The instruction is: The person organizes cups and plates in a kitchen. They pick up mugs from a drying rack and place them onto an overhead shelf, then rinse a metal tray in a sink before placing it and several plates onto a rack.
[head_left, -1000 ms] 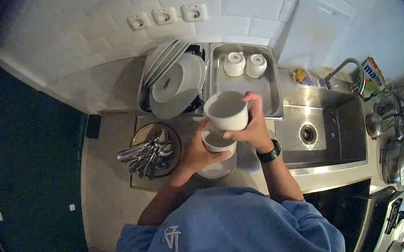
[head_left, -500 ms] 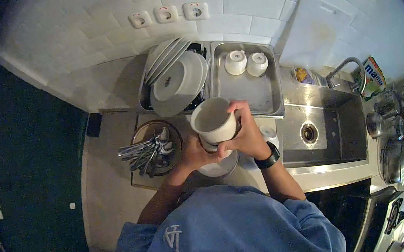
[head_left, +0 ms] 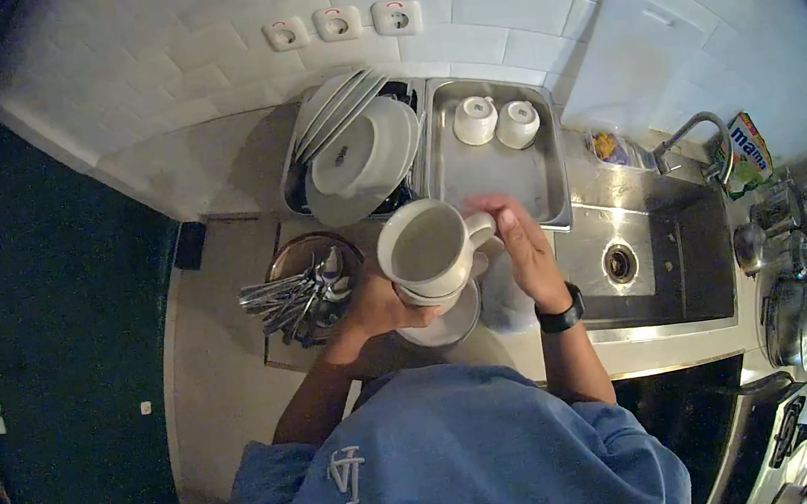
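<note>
A white mug (head_left: pixel 422 242) rests stacked on a second white mug (head_left: pixel 426 298), its handle pointing right. My left hand (head_left: pixel 372 304) grips the lower mug from the left, below the rim of the upper one. My right hand (head_left: pixel 524 252) is just right of the upper mug's handle, fingers extended and loose, holding nothing. Under the stack, a pale plate or bowl (head_left: pixel 448 330) is partly hidden. Left of the mugs, a round tray (head_left: pixel 280 259) holds a pile of cutlery (head_left: pixel 300 295).
A rack of plates (head_left: pixel 362 161) stands behind, beside a steel tray (head_left: pixel 491 181) with two upturned cups (head_left: pixel 475 120). The sink (head_left: pixel 683 268) and tap (head_left: pixel 711 129) are to the right. Steel pots (head_left: pixel 787 321) stand at the far right, and a white board (head_left: pixel 632 58) leans on the tiles.
The upper mug has come down onto the lower mug, its handle now showing on the right. My right hand has let go and moved rightward, opening.
</note>
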Tool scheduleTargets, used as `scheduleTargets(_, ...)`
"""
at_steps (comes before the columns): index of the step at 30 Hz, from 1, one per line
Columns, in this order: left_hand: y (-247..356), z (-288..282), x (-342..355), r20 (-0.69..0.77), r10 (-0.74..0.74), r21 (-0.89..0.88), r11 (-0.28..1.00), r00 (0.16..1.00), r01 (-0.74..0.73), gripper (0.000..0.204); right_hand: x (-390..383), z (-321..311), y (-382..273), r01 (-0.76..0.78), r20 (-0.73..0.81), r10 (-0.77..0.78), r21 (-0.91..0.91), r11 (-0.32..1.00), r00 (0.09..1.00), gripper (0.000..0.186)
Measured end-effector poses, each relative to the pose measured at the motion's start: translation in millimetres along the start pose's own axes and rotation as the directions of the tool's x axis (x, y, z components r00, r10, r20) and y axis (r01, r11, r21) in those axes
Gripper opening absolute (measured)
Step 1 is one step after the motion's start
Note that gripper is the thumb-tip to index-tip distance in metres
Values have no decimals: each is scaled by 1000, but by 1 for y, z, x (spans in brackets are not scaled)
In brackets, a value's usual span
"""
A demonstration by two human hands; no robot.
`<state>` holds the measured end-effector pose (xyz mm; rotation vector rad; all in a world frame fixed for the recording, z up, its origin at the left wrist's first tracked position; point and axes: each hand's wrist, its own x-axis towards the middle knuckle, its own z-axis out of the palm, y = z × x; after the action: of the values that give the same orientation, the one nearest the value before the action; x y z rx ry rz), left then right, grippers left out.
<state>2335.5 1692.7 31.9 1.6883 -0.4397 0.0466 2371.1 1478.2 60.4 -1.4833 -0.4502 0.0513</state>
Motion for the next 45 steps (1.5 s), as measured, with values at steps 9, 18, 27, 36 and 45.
scheduleTargets(9,-5,1,-4,-30,49,115,992,998,-46,79,-11,-19,23,-282,87,281,1,959,956,39)
scheduleTargets(18,-12,3,-9,-27,19,-26,999,999,-20,83,-20,-23,50,-350,98,336,267,898,937,38)
scheduleTargets(27,-31,3,-22,-138,51,-81,995,989,-62,84,-16,-12,31,-458,248,385,508,729,889,34)
scheduleTargets(36,-16,-3,-21,-78,15,-14,1000,997,-16,90,-22,-8,21,-343,194,301,237,909,933,41)
scheduleTargets(45,-26,-7,-28,-59,-2,-7,1000,998,2,90,-22,-3,-5,-355,289,281,248,901,915,44)
